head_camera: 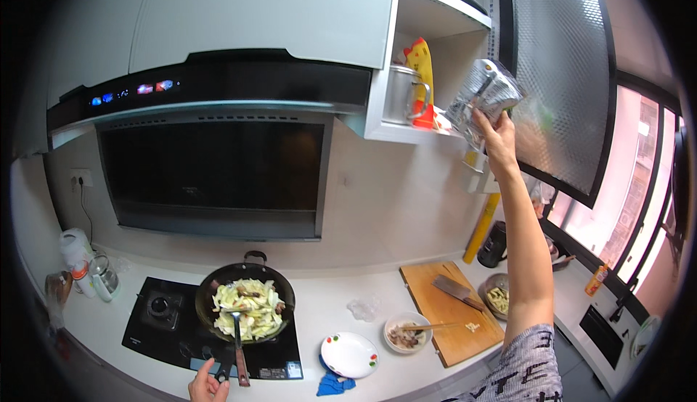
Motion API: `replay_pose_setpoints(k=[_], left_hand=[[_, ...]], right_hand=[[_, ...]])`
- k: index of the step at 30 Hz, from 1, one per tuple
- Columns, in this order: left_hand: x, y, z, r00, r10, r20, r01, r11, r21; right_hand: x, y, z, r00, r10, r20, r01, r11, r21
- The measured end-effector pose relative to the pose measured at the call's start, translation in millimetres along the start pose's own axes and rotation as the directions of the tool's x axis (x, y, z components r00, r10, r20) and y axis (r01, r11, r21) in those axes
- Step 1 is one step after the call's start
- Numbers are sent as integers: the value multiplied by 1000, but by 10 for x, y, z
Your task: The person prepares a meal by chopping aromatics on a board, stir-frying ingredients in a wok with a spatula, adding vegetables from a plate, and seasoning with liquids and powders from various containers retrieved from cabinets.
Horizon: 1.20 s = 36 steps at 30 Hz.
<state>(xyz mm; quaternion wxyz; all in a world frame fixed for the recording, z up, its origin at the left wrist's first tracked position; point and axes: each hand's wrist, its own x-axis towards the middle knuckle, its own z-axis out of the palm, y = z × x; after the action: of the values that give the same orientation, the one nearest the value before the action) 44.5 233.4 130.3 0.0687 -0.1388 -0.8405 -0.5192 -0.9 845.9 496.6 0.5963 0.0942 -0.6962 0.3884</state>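
Note:
My right hand (pixel 496 135) is raised in front of the open wall cabinet and grips a silver foil pouch (pixel 484 89) that bears printing. Low in the view, my left hand (pixel 208 384) has its fingers about the end of the black wok handle (pixel 224 370). The dark wok (pixel 204 298) stands on the gas hob, holding chopped pale-green cabbage (pixel 256 315) with some darker pieces. A spatula (pixel 240 353) rests in it, its brown handle sticking out over the hob's front edge.
An open cabinet door (pixel 561 75) hangs right of the shelf, which holds a steel mug (pixel 400 94) and a yellow packet (pixel 419 64). Below lie an oval plate (pixel 348 354), a bowl of food (pixel 395 347) with chopsticks, and a cutting board (pixel 435 342) bearing a cleaver (pixel 452 287).

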Motion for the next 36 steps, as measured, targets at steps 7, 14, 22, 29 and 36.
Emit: replay_pose_setpoints(k=[7,14,22,29,36], left_hand=[[28,72,29,996,56,65,-52,997,-52],[-256,-47,-2,998,-55,28,58,991,-123],[-353,-92,67,998,-48,32,51,995,-86],[-423,-40,159,996,-18,91,30,991,-129],[-433,-33,132,990,-65,123,75,994,-83]], right_hand=[[220,336,-393,989,135,58,-141,983,115],[440,226,-265,995,94,-14,-94,995,19],[-137,-682,15,978,164,125,-201,896,397],[-1954,-550,763,780,285,557,-557,723,409],[-3175,-164,1189,427,575,698,-841,536,73]])
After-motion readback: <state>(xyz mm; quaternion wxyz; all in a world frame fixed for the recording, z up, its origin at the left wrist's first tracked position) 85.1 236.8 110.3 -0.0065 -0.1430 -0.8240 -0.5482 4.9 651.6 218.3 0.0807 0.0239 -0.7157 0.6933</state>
